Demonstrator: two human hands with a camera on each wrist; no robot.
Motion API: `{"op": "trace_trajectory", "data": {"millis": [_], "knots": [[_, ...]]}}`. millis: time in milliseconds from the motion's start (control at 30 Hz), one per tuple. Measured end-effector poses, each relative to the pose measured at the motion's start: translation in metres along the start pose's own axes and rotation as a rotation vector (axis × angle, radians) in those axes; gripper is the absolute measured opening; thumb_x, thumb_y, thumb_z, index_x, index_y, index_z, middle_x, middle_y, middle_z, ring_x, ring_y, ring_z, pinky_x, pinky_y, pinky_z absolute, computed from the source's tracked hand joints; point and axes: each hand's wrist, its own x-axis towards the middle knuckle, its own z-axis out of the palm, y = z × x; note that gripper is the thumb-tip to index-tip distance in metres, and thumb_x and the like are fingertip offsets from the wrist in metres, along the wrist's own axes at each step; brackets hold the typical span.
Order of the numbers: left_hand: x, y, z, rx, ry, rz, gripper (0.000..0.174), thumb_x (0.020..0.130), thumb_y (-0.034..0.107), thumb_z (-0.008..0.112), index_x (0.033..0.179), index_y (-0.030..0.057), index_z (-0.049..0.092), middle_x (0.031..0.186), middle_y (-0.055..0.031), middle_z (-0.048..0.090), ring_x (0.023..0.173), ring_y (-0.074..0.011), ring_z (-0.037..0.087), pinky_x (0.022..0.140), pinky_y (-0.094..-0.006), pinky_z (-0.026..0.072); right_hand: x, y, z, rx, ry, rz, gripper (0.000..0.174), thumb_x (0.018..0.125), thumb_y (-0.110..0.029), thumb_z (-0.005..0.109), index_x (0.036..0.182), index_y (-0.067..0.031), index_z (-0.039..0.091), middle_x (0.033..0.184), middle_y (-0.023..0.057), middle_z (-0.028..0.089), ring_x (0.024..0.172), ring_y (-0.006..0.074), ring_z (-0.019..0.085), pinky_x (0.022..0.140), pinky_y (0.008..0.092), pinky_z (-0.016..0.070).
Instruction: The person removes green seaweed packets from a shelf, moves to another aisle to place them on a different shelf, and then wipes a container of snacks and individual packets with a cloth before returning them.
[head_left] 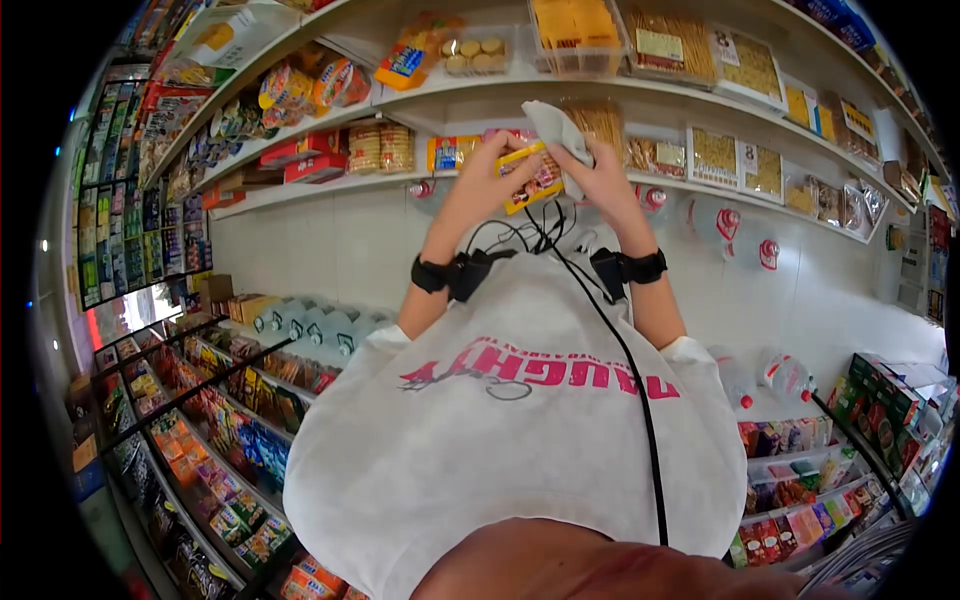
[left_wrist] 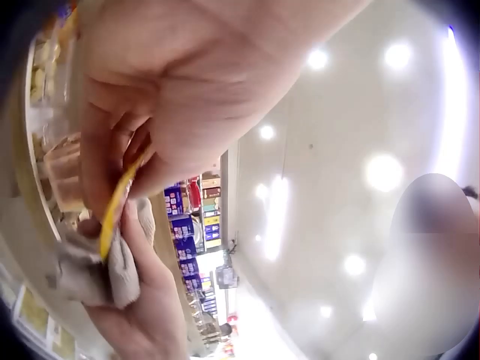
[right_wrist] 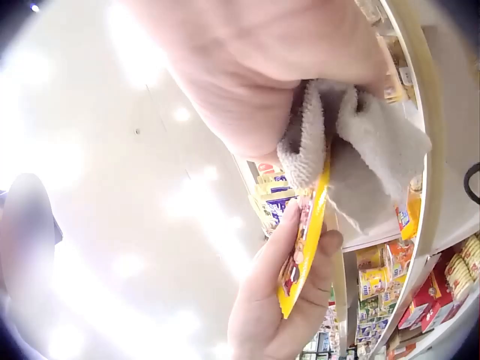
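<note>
My left hand (head_left: 490, 180) pinches a flat yellow snack packet (head_left: 535, 182) between thumb and fingers, above the chest and in front of the shelves. A crumpled greyish-white cloth (head_left: 555, 128) is bunched in my right hand (head_left: 603, 182), its top end sticking up past the fingers. In the right wrist view the cloth (right_wrist: 382, 139) folds over the upper end of the packet (right_wrist: 306, 244), while the left hand (right_wrist: 277, 311) holds the lower end. From the left wrist the packet (left_wrist: 118, 206) shows edge-on, its tip against the cloth (left_wrist: 124, 274).
Curved white shelves (head_left: 460, 98) with packaged food run just behind the hands. Large clear bottles (head_left: 715, 222) stand below them. Racks of snack bags (head_left: 215, 450) fill the lower left. A black cable (head_left: 625, 340) hangs down over the white shirt (head_left: 500, 450).
</note>
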Motion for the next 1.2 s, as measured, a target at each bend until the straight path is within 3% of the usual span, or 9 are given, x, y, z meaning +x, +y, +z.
{"op": "trace_trajectory", "data": {"millis": [100, 233, 400, 567, 700, 800, 867, 1100, 1200], "knots": [[0.006, 0.006, 0.0, -0.065, -0.173, -0.11, 0.027, 0.092, 0.022, 0.074, 0.1, -0.0006, 0.061, 0.091, -0.003, 0.067, 0.084, -0.0046, 0.06, 0.072, -0.0219, 0.0488, 0.0, 0.006, 0.003, -0.09, 0.12, -0.17, 0.031, 0.095, -0.026, 0.068, 0.102, 0.0037, 0.068, 0.081, 0.002, 0.068, 0.074, 0.0068, 0.056, 0.068, 0.0274, 0.048], [0.013, 0.009, 0.003, -0.182, -0.293, -0.149, 0.022, 0.094, 0.018, 0.071, 0.096, -0.0002, 0.059, 0.085, -0.0021, 0.067, 0.079, -0.0041, 0.061, 0.069, -0.0211, 0.0489, 0.009, 0.0, -0.001, -0.058, 0.138, -0.031, 0.028, 0.096, -0.027, 0.067, 0.095, 0.001, 0.068, 0.074, -0.0032, 0.061, 0.069, 0.0048, 0.052, 0.059, 0.0246, 0.0426], [0.03, -0.001, -0.021, 0.035, -0.111, 0.222, 0.015, 0.098, 0.014, 0.064, 0.098, -0.0004, 0.064, 0.087, 0.0014, 0.067, 0.079, -0.0038, 0.06, 0.07, -0.0216, 0.0488, 0.025, -0.002, 0.017, 0.493, 0.267, 0.153, 0.028, 0.099, -0.03, 0.065, 0.107, -0.0025, 0.065, 0.088, -0.0003, 0.065, 0.071, 0.007, 0.059, 0.061, 0.0257, 0.0475], [0.047, -0.021, -0.074, -0.264, 0.324, 0.059, 0.016, 0.098, 0.013, 0.064, 0.101, -0.003, 0.065, 0.084, -0.0027, 0.069, 0.076, -0.0043, 0.062, 0.066, -0.0213, 0.0487, 0.051, -0.003, 0.04, 0.647, 0.49, 0.083, 0.037, 0.1, -0.03, 0.063, 0.125, -0.003, 0.059, 0.101, 0.0045, 0.067, 0.085, 0.0155, 0.065, 0.077, 0.032, 0.0547], [0.058, -0.077, -0.094, -0.268, 0.233, 0.093, 0.02, 0.096, 0.017, 0.067, 0.092, -0.0024, 0.066, 0.08, -0.0027, 0.07, 0.071, -0.0046, 0.062, 0.06, -0.0213, 0.0472, 0.077, 0.021, 0.105, 0.097, 0.211, 0.037, 0.03, 0.1, -0.029, 0.063, 0.11, -0.0012, 0.065, 0.094, 0.0016, 0.066, 0.081, 0.0084, 0.058, 0.071, 0.0269, 0.0487], [0.05, -0.084, -0.116, -0.26, 0.143, -0.012, 0.024, 0.095, 0.017, 0.069, 0.086, -0.0048, 0.066, 0.075, -0.0031, 0.069, 0.064, -0.0048, 0.06, 0.052, -0.0225, 0.0472, 0.097, 0.018, 0.128, -0.155, 0.236, -0.022, 0.03, 0.101, -0.03, 0.062, 0.102, -0.0012, 0.068, 0.086, -0.0016, 0.065, 0.075, 0.0046, 0.054, 0.065, 0.0236, 0.0442], [0.047, -0.08, -0.132, -0.566, 0.082, -0.141, 0.025, 0.094, 0.018, 0.069, 0.087, -0.0057, 0.068, 0.073, -0.0027, 0.068, 0.06, -0.0042, 0.059, 0.048, -0.0219, 0.0472, 0.11, 0.015, 0.149, -0.009, 0.272, 0.027, 0.029, 0.101, -0.03, 0.062, 0.1, -0.0018, 0.068, 0.083, -0.0033, 0.064, 0.072, 0.0036, 0.053, 0.062, 0.0227, 0.0429], [0.102, -0.168, -0.148, -0.309, 0.316, 0.031, 0.029, 0.095, 0.02, 0.068, 0.1, -0.0085, 0.07, 0.076, -0.0016, 0.068, 0.058, -0.0036, 0.051, 0.051, -0.0221, 0.0414, 0.141, 0.021, 0.192, -0.04, 0.321, 0.071, 0.027, 0.098, -0.026, 0.065, 0.109, -0.0004, 0.067, 0.094, -0.0009, 0.067, 0.08, 0.0042, 0.055, 0.068, 0.0227, 0.0448], [0.136, -0.172, -0.139, -0.367, 0.376, 0.086, 0.026, 0.094, 0.016, 0.065, 0.091, -0.0101, 0.066, 0.065, -0.0044, 0.062, 0.06, -0.0058, 0.051, 0.053, -0.0271, 0.041, 0.173, 0.057, 0.177, -0.072, 0.351, 0.04, 0.03, 0.097, -0.025, 0.067, 0.112, 0.0004, 0.066, 0.096, 0.0012, 0.068, 0.084, 0.0067, 0.057, 0.072, 0.0239, 0.0469]]}}
